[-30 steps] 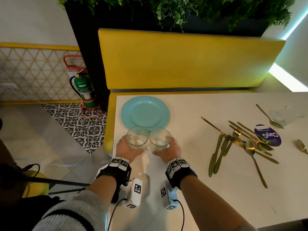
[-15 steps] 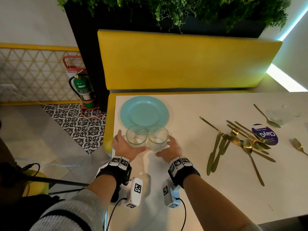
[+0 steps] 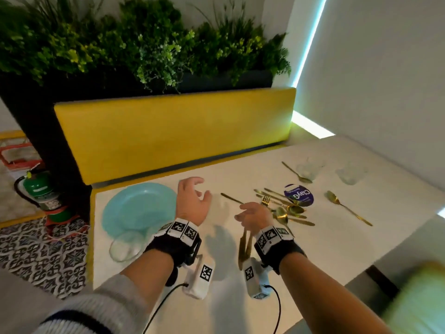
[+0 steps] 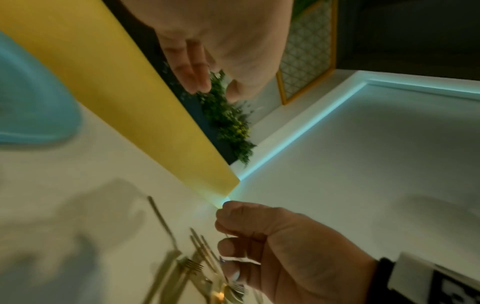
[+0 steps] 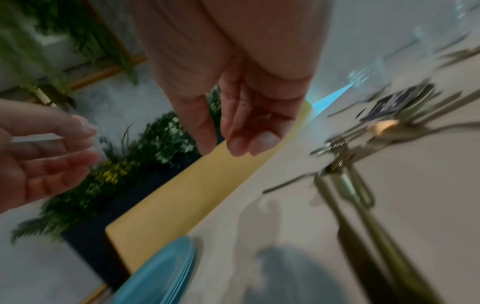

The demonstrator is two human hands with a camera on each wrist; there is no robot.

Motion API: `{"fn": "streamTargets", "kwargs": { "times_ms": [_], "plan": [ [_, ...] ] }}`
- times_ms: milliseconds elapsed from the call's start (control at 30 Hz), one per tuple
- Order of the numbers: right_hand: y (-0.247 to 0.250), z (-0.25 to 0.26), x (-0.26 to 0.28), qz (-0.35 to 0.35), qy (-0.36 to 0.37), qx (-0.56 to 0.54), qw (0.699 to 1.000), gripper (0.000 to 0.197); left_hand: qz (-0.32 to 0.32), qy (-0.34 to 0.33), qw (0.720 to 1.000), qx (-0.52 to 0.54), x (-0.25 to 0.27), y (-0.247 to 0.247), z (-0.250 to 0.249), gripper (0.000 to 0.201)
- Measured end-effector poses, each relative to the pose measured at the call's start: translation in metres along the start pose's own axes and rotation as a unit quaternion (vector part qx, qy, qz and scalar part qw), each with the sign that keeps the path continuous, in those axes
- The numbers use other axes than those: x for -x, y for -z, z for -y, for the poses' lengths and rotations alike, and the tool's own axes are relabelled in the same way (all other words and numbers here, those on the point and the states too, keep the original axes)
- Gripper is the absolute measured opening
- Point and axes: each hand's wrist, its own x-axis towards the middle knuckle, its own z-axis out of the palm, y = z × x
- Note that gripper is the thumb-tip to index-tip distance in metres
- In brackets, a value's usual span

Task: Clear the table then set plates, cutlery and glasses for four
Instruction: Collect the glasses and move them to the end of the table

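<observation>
Both hands hang in the air above the white surface (image 3: 240,309), neither one holding anything. The left hand (image 3: 192,203) is raised near the far edge, just right of the turquoise plate (image 3: 137,208), its fingers loosely curled and apart around empty air. The right hand (image 3: 254,216) hovers beside it, over the near end of the cutlery heap, fingers hanging relaxed and slightly bent; in the right wrist view they point downward with nothing between them.

The plate lies flat at the far left corner of the surface. One clear glass (image 3: 126,245) stands against the plate's near rim, close to the left edge; a second one next to it is mostly hidden behind the left wrist band, so its exact spot cannot be told.

The gold cutlery (image 3: 284,208) lies in a loose crossed heap toward the middle of the surface: a fork (image 3: 265,200), several knives and spoons overlapping. Two long gold pieces (image 3: 244,247) lie side by side just beneath the right wrist, pointing toward the near edge. A purple round lid (image 3: 299,195) lies at the far side of the heap, partly overlapped by it. Farther right, a single gold spoon (image 3: 346,208) lies apart from the heap. Along the far edge by the wall stand two more clear glasses (image 3: 307,169) (image 3: 350,175), blurred, with another spoon (image 3: 297,173) resting just beside the left one.

Behind the surface runs a yellow bench back (image 3: 173,131).
</observation>
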Motion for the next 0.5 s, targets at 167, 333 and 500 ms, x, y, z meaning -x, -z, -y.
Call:
{"fn": "streamTargets", "kwargs": {
  "times_ms": [167,333,500],
  "plan": [
    [0.097,-0.035,-0.040,-0.125,-0.022,-0.061,0.990,0.020,0.131,-0.010,0.991,-0.026,-0.028,-0.085,-0.052,0.037],
    [0.195,-0.088,-0.101,-0.180,-0.097,-0.085,0.975,0.015,0.202,0.041,0.978,-0.024,-0.060,-0.183,-0.089,0.053],
    [0.279,-0.136,-0.170,-0.222,-0.152,-0.108,0.957,0.025,0.262,0.109,0.959,-0.024,-0.102,-0.284,-0.119,0.074]
  ]
}}
